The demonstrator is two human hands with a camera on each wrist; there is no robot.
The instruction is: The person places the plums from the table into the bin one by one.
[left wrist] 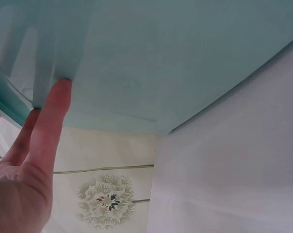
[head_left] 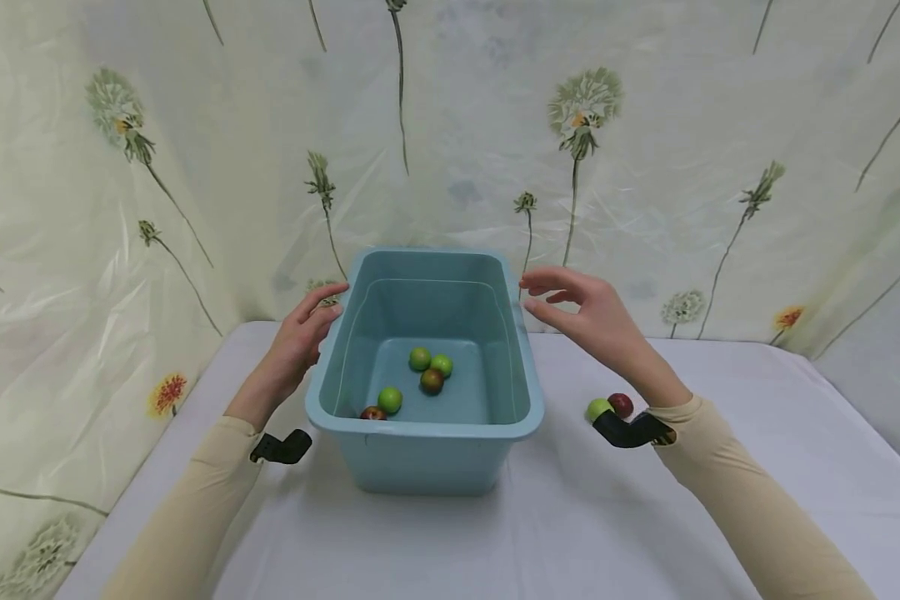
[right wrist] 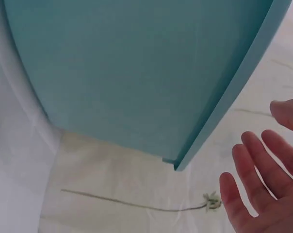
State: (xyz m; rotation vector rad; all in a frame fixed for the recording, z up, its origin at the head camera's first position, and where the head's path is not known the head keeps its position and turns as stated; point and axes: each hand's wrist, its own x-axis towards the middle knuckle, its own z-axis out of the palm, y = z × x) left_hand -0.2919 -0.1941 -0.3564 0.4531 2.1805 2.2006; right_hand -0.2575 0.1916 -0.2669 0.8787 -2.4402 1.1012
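Note:
A light blue plastic tub (head_left: 425, 464) stands on the table with several small round green and reddish-brown fruits inside, among them a bright green fruit (head_left: 390, 400) and a brownish fruit (head_left: 432, 382). The near rim partly hides a reddish fruit (head_left: 372, 413). My left hand (head_left: 288, 354) is at the tub's left side; in the left wrist view its fingertips (left wrist: 63, 87) touch the outer wall below the rim. Beside the right rim, my right hand (head_left: 592, 321) has its fingers spread and slightly bent, holding nothing. The right wrist view shows that hand (right wrist: 265, 189) apart from the tub wall.
Right of the tub, a green fruit (head_left: 597, 408) and a dark red fruit (head_left: 621, 405) lie together on the white tablecloth (head_left: 780, 433), partly behind the black wrist mount (head_left: 630, 431). A dandelion-patterned sheet (head_left: 457, 125) hangs behind the table.

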